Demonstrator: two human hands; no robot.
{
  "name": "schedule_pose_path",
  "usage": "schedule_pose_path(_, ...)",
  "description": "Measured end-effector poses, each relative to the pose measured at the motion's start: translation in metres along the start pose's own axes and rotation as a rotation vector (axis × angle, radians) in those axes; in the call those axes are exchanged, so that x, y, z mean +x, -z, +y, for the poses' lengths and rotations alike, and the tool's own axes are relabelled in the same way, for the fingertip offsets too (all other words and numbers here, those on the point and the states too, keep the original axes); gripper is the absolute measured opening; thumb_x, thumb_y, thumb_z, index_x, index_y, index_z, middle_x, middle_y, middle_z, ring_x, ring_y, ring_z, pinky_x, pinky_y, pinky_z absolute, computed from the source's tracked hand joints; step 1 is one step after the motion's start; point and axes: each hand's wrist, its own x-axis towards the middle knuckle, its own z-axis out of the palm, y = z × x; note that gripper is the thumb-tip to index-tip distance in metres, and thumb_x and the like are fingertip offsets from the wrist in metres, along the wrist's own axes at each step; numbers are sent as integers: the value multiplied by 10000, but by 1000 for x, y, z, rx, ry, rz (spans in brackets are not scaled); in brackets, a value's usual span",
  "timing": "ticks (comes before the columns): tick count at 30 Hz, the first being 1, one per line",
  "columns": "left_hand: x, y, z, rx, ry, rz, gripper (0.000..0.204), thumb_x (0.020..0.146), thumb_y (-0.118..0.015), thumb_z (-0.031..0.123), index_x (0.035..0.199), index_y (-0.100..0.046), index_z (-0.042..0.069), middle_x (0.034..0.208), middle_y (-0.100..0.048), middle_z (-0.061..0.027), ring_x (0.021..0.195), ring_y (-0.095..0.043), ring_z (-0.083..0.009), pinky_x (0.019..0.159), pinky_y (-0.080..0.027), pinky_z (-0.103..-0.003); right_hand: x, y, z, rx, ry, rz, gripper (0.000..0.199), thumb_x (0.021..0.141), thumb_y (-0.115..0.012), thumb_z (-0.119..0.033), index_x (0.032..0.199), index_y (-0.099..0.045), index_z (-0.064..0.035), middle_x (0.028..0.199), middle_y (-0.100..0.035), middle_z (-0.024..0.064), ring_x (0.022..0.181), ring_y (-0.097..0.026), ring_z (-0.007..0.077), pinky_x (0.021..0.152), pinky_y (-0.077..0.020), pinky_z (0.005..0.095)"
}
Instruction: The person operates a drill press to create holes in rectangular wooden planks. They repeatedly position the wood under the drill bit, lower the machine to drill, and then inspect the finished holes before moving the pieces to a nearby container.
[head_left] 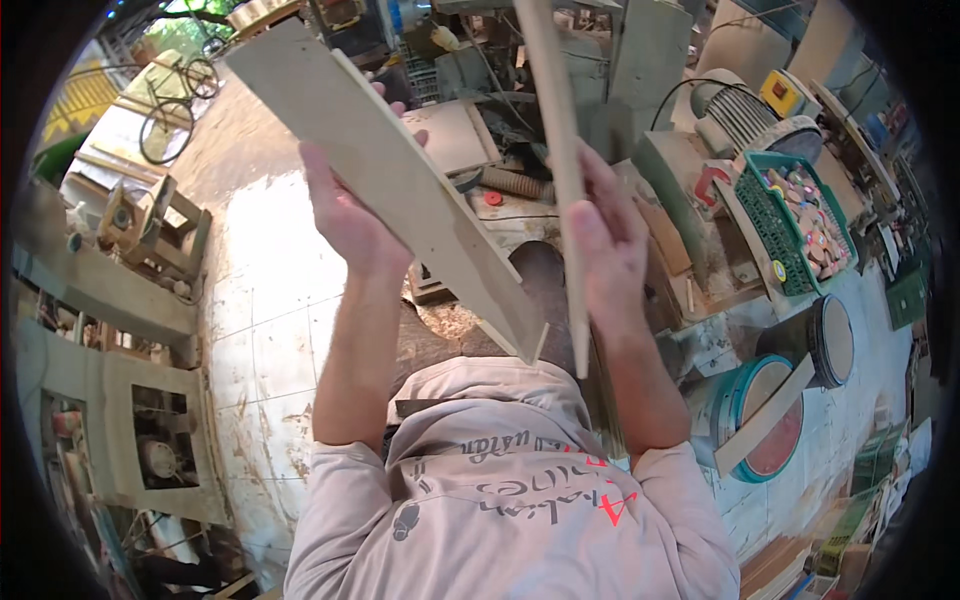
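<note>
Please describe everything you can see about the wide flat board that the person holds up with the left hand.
The wide flat board is a pale, unpainted plank, seemingly of wood or pressed wood, long and thin with straight edges. It is held up in the air, tilted, running from the upper left down to a corner near the person's chest. The left hand supports it from behind, fingers curling over its upper edge. Its lower corner comes close to the narrow wooden strip in the right hand; whether they touch cannot be told.

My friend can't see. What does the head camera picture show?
A person's left hand holds a wide flat wooden board, and the right hand holds a thin wooden strip upright, over a dusty workshop floor. A green basket of small round pieces sits to the right.
</note>
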Motion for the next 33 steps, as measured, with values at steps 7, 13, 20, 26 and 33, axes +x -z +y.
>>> schedule_pose_path(7, -9, 3, -16, -159, 141, -16, 570, 1021, -245, 485, 1363, -424, 65, 1269, -538, -127, 1119, -554, -234, 890, -514, -401, 22, -39, 40, -243, 192, -69, 573, 827, -738, -227, 1325, -536, -28, 1212, -502, 150, 1147, -475, 230, 967, -415, 348)
schedule_pose_path(13, -15, 12, -23, -141, 174, -93, 534, 1019, -272, 488, 1249, -486, 57, 1095, -619, -103, 973, -626, -198, 851, -526, -359, 17, -49, 57, -305, 196, -69, 566, 791, -753, -129, 1310, -550, -34, 1191, -493, 151, 1131, -487, 244, 953, -432, 350)
schedule_pose_path(20, -14, 11, -27, -52, 132, -49, 501, 1022, -315, 462, 1239, -484, 43, 1068, -619, -100, 930, -633, -187, 806, -535, -344, 10, -53, 70, -283, 161, -69, 555, 779, -761, -117, 1294, -568, -42, 1189, -486, 154, 1122, -495, 242, 937, -444, 351)
schedule_pose_path(26, -15, 11, -32, -46, 142, -62, 487, 1016, -331, 472, 1213, -490, 56, 1050, -603, -97, 950, -611, -197, 830, -517, -348, 13, -52, 74, -290, 201, -74, 545, 785, -754, -117, 1292, -569, -40, 1181, -485, 153, 1115, -494, 247, 936, -441, 356)
schedule_pose_path(33, -13, 12, -34, -27, 160, -71, 512, 1005, -348, 501, 1207, -491, 53, 1054, -591, -101, 967, -608, -220, 846, -515, -366, 15, -50, 72, -332, 301, -107, 537, 783, -749, -111, 1284, -572, -34, 1183, -472, 153, 1097, -490, 247, 928, -442, 355)
